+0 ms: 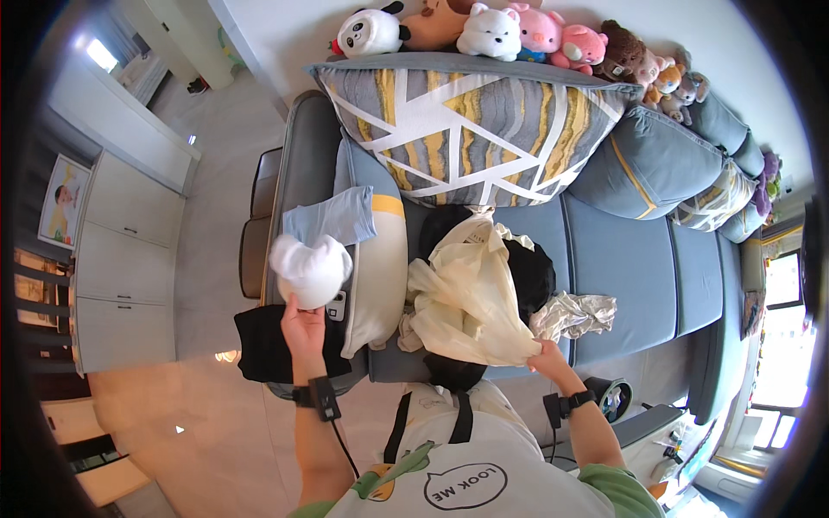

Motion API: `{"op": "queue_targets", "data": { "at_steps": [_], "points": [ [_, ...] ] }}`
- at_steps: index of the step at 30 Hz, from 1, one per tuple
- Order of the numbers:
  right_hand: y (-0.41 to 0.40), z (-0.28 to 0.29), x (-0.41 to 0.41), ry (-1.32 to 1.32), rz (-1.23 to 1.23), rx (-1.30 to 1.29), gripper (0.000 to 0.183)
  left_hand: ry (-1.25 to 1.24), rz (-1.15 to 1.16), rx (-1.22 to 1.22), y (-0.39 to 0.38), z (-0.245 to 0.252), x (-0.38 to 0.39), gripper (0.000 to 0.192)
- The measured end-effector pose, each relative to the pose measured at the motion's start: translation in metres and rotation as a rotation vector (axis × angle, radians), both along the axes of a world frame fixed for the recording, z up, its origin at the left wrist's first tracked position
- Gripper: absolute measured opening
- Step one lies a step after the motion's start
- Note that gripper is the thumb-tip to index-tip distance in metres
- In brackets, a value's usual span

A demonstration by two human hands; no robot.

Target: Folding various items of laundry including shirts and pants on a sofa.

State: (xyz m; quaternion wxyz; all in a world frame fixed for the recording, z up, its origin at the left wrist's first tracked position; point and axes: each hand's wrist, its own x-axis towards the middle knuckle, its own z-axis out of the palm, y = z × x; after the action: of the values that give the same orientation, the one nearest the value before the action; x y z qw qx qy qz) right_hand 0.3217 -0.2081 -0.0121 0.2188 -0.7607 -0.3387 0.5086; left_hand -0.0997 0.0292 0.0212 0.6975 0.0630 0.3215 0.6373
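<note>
My left hand pinches the lower edge of a rounded white fabric item with two ear-like bumps, possibly a hat. It is over the left arm of the sofa. In my right hand is the near right corner of a crumpled cream garment, spread across the seat. Black cloth shows beneath and beside that garment. A wrinkled pale satin-like cloth lies just right of it. Beyond the white item, a folded light-blue garment rests on the sofa arm. Black folded fabric lies under my left hand.
A phone lies by a cream and grey cushion. A large patterned cushion leans against the backrest, with several plush toys above. The grey sofa extends right. A bin stands on the floor beside my right forearm.
</note>
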Motion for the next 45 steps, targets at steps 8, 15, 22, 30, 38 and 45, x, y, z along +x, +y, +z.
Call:
{"op": "queue_targets", "data": {
  "at_steps": [8, 15, 22, 30, 38, 45],
  "points": [
    [-0.042, 0.031, 0.013, 0.141, -0.271, 0.077, 0.034, 0.121, -0.071, -0.344, -0.025, -0.164, 0.016, 0.027],
    [-0.039, 0.038, 0.054, 0.493, -0.577, 0.421, 0.024, 1.718, -0.637, 0.451, -0.014, -0.164, 0.014, 0.041],
    [0.044, 0.188, 0.000, 0.832, -0.506, 0.675, 0.037, 1.183, -0.428, 0.046, -0.051, -0.036, 0.082, 0.044],
    [0.080, 0.288, -0.036, 1.098, 0.125, 0.804, 0.033, 0.944, -0.953, 1.032, -0.108, 0.086, 0.186, 0.045],
    [0.088, 0.307, -0.003, 0.721, -0.118, 1.183, 0.018, 0.544, -0.840, 0.507, -0.106, 0.121, 0.153, 0.032],
    [0.044, 0.272, 0.000, 0.301, 0.855, 0.518, 0.020, 0.934, -0.252, 0.720, -0.082, 0.208, 0.130, 0.013]
  ]
}}
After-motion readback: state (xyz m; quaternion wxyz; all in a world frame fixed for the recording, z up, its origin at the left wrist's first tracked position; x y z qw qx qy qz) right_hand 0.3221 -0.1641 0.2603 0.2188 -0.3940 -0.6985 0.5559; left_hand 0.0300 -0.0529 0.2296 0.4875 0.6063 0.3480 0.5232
